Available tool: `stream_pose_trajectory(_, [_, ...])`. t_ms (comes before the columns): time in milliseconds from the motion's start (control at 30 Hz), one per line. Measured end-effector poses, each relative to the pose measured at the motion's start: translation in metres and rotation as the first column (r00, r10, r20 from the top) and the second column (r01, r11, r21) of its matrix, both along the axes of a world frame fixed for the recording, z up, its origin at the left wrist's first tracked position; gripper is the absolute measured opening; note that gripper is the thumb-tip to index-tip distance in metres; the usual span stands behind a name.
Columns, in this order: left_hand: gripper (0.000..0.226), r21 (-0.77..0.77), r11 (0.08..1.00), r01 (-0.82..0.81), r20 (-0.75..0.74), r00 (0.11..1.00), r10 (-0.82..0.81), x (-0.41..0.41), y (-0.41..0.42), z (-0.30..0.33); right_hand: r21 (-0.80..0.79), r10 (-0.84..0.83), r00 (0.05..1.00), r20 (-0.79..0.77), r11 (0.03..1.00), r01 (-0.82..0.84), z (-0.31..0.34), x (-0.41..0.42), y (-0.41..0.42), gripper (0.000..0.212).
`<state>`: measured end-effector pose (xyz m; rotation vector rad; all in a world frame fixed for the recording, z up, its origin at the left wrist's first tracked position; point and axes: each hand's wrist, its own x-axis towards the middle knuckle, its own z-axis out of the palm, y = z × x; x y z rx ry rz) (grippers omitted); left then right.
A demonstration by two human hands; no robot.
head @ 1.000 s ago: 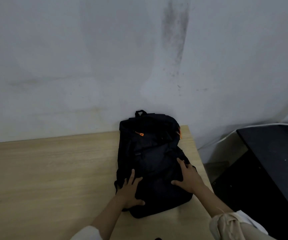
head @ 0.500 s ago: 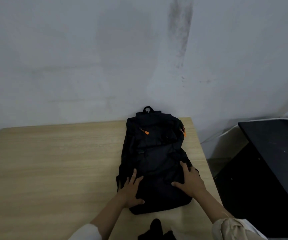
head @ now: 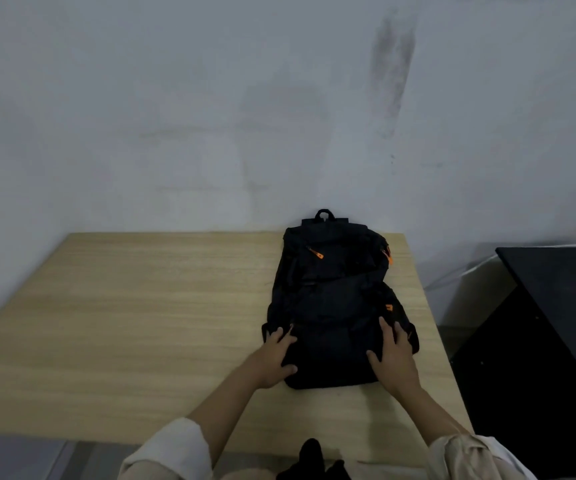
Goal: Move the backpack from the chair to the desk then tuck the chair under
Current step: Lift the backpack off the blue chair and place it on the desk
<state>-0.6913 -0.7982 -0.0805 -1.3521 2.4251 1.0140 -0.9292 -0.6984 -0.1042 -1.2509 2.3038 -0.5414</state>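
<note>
On the right half of the desk (head: pixel 141 323), your one black backpack (head: pixel 335 306) lies flat, its top loop reaching the far edge where the desk meets the wall (head: pixel 210 116). The pack's right side sits near the desk's right edge, with only a narrow strip of wood left there; its bottom end stops short of the near edge, leaving a band of bare top in front of you. To the left of the pack the wood is open all the way to the left edge. Past the right edge there is a gap down to the floor, then a black cabinet (head: pixel 556 306).

Both your hands are flat and spread, gripping nothing. Your left hand (head: pixel 274 358) rests on the pack's lower left corner, thumb along its bottom edge. Your right hand (head: pixel 392 358) lies on the lower right corner, fingers pointing toward the wall.

You can count three orange zipper pulls (head: pixel 316 253) on the pack. A dark shape at the bottom of the view, below the near edge, is too cut off to identify.
</note>
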Motion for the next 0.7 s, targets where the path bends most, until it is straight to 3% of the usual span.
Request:
stream_pose_trajectory(233, [0.057,-0.027,0.999,-0.018,-0.033,0.999,0.017,0.056,0.072,-0.005,0.034,0.056,0.985,-0.164,0.998,-0.051,-0.007,0.050,0.067,0.073])
stream_pose_trajectory(367, [0.053,-0.008,0.998,-0.066,-0.066,0.996,0.066,0.096,0.136,-0.013,0.072,0.102,0.990,-0.099,0.993,-0.095,-0.012,0.091,0.131,0.073])
stream_pose_trajectory(700, [0.046,-0.002,0.982,-0.190,-0.107,0.976,0.189,0.158,0.284,-0.039,-0.002,0.249,0.968,0.016,0.968,-0.249,-0.012,0.157,0.257,0.073])
